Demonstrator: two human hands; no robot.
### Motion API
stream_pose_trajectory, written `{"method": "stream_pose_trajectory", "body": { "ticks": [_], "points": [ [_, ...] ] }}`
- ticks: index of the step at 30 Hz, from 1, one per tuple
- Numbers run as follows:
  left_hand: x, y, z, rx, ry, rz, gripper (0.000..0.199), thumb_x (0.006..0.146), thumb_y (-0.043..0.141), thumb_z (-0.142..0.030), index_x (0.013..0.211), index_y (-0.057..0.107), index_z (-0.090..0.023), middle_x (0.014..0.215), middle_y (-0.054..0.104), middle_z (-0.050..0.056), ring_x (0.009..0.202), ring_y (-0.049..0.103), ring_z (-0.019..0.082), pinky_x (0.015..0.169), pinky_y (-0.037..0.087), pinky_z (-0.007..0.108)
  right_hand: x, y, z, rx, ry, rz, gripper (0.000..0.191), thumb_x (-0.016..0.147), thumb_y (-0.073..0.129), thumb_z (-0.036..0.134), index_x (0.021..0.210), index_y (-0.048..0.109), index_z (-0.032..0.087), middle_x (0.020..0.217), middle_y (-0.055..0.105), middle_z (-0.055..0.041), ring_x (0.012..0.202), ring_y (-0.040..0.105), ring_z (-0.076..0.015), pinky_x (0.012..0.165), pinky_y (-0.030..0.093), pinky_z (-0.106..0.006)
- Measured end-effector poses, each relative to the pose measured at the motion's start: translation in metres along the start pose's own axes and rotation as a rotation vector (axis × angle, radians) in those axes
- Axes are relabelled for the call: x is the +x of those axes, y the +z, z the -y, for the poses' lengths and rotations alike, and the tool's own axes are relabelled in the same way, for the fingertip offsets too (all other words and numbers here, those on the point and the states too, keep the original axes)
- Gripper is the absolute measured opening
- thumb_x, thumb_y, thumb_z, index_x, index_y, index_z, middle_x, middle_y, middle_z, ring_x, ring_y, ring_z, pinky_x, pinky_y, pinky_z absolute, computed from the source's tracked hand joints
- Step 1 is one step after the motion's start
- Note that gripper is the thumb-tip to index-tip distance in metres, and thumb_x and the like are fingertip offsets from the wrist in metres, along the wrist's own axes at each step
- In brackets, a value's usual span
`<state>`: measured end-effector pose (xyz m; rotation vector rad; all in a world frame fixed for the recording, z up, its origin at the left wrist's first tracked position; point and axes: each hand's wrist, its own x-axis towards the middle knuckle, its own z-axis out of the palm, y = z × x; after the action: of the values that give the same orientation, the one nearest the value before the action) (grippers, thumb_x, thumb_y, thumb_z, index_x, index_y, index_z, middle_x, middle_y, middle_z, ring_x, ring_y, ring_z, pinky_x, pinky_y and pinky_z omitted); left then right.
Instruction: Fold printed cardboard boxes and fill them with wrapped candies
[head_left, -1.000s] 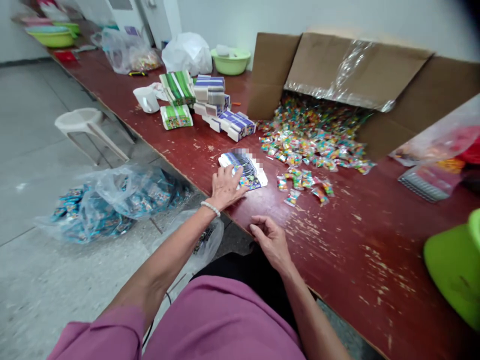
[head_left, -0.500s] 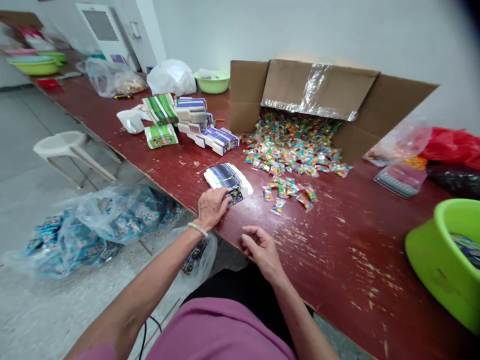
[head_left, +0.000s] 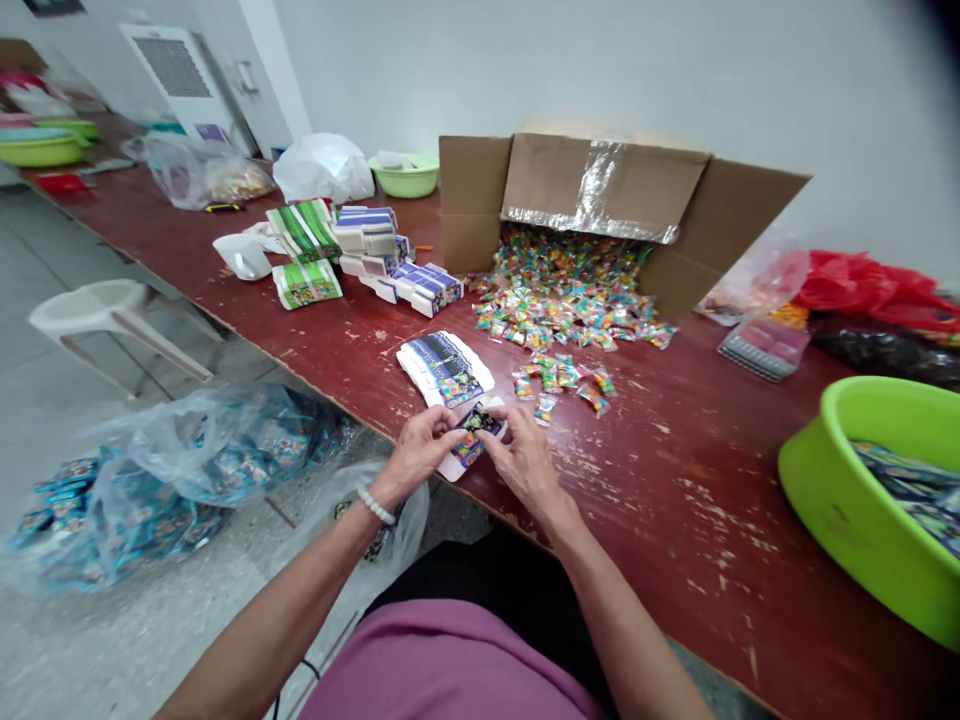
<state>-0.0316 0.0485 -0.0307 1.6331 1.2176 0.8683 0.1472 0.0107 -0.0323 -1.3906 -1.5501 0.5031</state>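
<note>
Near the table's front edge, a small printed carton [head_left: 471, 452] with white flaps is held between both hands. My left hand [head_left: 421, 447] pinches its left side, and a bead bracelet circles that wrist. My right hand [head_left: 523, 458] grips the right side with thumb and fingers. Just beyond lies a fanned stack of flat printed cartons [head_left: 442, 362], dark with white edges. Small wrapped candies [head_left: 559, 375] are scattered to the right of this stack. Behind them, a heap of the same candies [head_left: 555, 290] spills from an open cardboard box [head_left: 600, 190].
Bundled green cartons [head_left: 307, 284] and purple cartons [head_left: 429, 287] lie on the left of the red table [head_left: 637, 500]. A green tub [head_left: 832, 500] with dark packets stands at right. Plastic bags of blue packets [head_left: 180, 470] and a white stool [head_left: 97, 310] are on the floor.
My left hand has drawn one carton off the stack toward the table edge. My right hand has moved up and taken hold of it too. The view has shifted slightly.
</note>
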Motion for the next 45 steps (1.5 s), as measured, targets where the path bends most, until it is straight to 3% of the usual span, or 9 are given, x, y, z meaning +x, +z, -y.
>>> {"method": "stream_pose_trajectory", "body": {
  "ticks": [9,17,23,28,30,33,35,39,45],
  "points": [
    [-0.004,0.018,-0.007,-0.078,-0.019,0.059,0.026,0.082,0.064,-0.043,0.083,0.056,-0.018,0.072,0.059,-0.003,0.064,0.053,0.012,0.059,0.040,0.021,0.005,-0.013,-0.013,-0.019,0.138,0.075,0.008,0.081,0.062,0.029,0.080,0.066,0.022,0.068,0.066,0.0002,0.058,0.057,-0.0168,0.060,0.042,-0.028],
    [0.013,0.016,-0.013,-0.017,-0.031,0.174,0.049,0.087,0.053,-0.060,0.083,0.067,-0.014,0.076,0.066,0.003,0.068,0.058,0.016,0.061,0.044,0.024,-0.005,-0.012,-0.018,0.043,0.082,0.024,0.010,0.086,0.059,0.028,0.080,0.065,0.022,0.068,0.065,0.0007,0.058,0.058,-0.0163,0.063,0.043,-0.028],
    [0.033,0.013,-0.009,0.234,0.060,0.012,0.035,0.088,0.055,-0.045,0.066,0.064,-0.019,0.066,0.061,0.001,0.072,0.056,0.018,0.069,0.042,0.027,-0.013,-0.024,-0.009,0.103,0.029,0.077,0.008,0.088,0.058,0.026,0.082,0.062,0.023,0.078,0.067,-0.0005,0.069,0.060,-0.0175,0.068,0.044,-0.028],
    [0.032,0.004,-0.031,0.303,0.122,-0.132,0.029,0.091,0.051,-0.040,0.101,0.070,-0.020,0.112,0.067,0.009,0.110,0.056,0.026,0.087,0.044,0.032,-0.018,-0.038,-0.002,0.133,0.073,0.100,0.007,0.085,0.060,0.027,0.080,0.062,0.022,0.077,0.068,-0.0007,0.066,0.057,-0.0168,0.065,0.043,-0.028],
    [0.022,-0.002,-0.042,0.206,0.057,0.078,0.035,0.092,0.050,-0.048,0.100,0.070,-0.019,0.105,0.069,0.008,0.101,0.061,0.025,0.080,0.047,0.030,-0.020,-0.039,0.003,0.128,0.098,0.077,0.008,0.085,0.060,0.027,0.080,0.062,0.022,0.077,0.067,-0.0006,0.065,0.056,-0.0163,0.063,0.042,-0.028],
    [0.003,-0.006,-0.049,-0.139,-0.192,0.712,0.040,0.080,0.066,-0.055,0.095,0.070,-0.018,0.089,0.071,0.005,0.075,0.066,0.020,0.065,0.048,0.028,-0.024,-0.038,0.013,0.151,0.084,0.084,0.009,0.087,0.059,0.027,0.081,0.063,0.021,0.076,0.066,0.0001,0.063,0.055,-0.0148,0.061,0.041,-0.026],
    [-0.007,-0.005,-0.045,-0.343,-0.361,0.942,0.042,0.068,0.078,-0.051,0.090,0.068,-0.016,0.080,0.069,0.004,0.062,0.065,0.017,0.061,0.050,0.028,-0.027,-0.038,0.019,0.178,0.099,0.130,0.009,0.088,0.060,0.027,0.082,0.064,0.021,0.072,0.065,0.0013,0.058,0.053,-0.0132,0.057,0.040,-0.025],
    [-0.014,0.003,-0.033,-0.430,-0.475,0.918,0.042,0.058,0.087,-0.039,0.087,0.067,-0.016,0.071,0.064,-0.001,0.056,0.063,0.014,0.057,0.050,0.025,-0.030,-0.044,0.025,0.219,0.164,0.314,0.006,0.084,0.064,0.025,0.089,0.067,0.022,0.067,0.063,0.0037,0.053,0.049,-0.0113,0.050,0.036,-0.022],
    [-0.014,0.010,-0.039,-0.255,-0.267,0.753,0.040,0.059,0.086,-0.035,0.089,0.068,-0.014,0.075,0.063,-0.001,0.063,0.057,0.012,0.055,0.046,0.021,-0.029,-0.063,0.028,0.173,0.040,0.477,0.008,0.081,0.063,0.017,0.086,0.067,0.022,0.069,0.062,0.0041,0.059,0.052,-0.0121,0.054,0.037,-0.022]
  ]
}}
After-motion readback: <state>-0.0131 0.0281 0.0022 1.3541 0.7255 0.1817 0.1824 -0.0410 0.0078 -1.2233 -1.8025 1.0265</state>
